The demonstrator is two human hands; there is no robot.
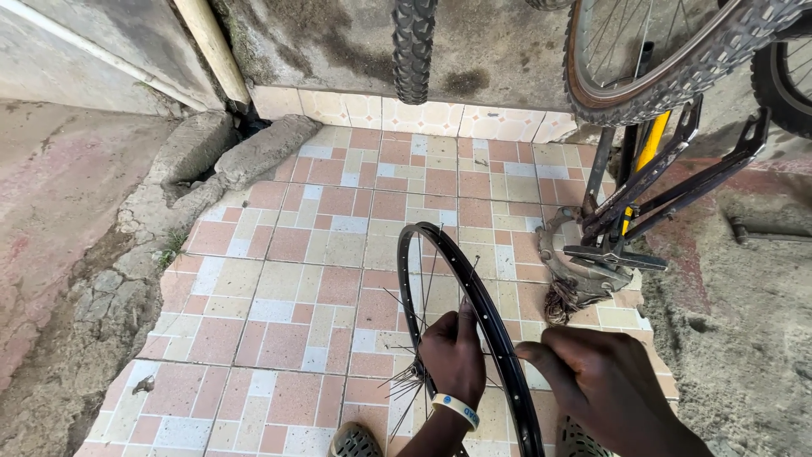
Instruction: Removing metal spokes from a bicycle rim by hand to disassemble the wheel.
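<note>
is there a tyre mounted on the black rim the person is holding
No, the black rim is bare metal with loose spokes hanging at its hub, held by the left hand.

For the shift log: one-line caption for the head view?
Both hands, left and right, work spokes on a bare black rim.

The black bicycle rim (474, 296) is cut off by the bottom edge, and its hub (416, 370) is half hidden behind the left hand (454, 354). The knobby tyre (414, 46) at top centre and the bicycle wheel (668, 76) at upper right are cut by the top edge. The grip of the right hand (605, 381) cannot be told.
</note>
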